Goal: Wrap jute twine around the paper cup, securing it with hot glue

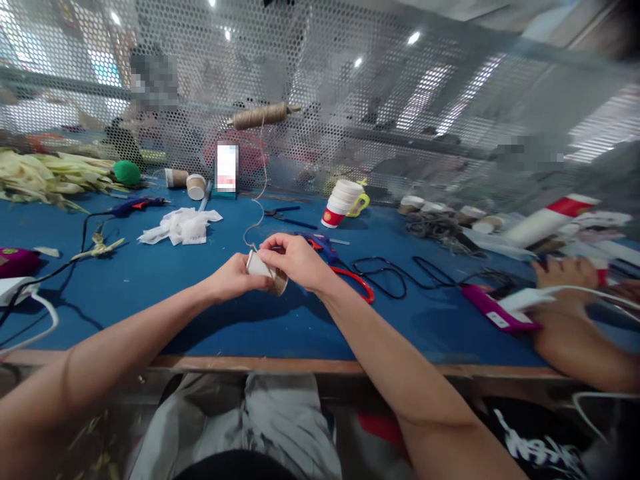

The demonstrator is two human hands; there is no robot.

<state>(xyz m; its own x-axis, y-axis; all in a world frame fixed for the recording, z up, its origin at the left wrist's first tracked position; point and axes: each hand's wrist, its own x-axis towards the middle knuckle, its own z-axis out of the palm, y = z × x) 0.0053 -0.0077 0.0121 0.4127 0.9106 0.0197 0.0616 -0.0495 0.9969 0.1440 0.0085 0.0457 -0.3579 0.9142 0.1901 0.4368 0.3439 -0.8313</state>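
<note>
My left hand [231, 279] grips a small paper cup [265, 269] lying on its side above the blue table [150, 293]; twine is wound round the cup's lower end. My right hand [295, 260] closes over the cup from the right, fingers pinched at its top where a thin twine strand [260, 193] meets it. That strand runs up to a twine spool [260, 116] mounted on the perforated metal screen [350, 100]. Both hands hover just above the table's middle.
Red-handled scissors [357, 280] and a black cable [400, 277] lie right of my hands. A stack of paper cups [343, 203], white cloth [183, 225], a blue glue gun [133, 205] and dried leaves [45, 177] lie farther back. Another person's hand [565, 273] rests at the right.
</note>
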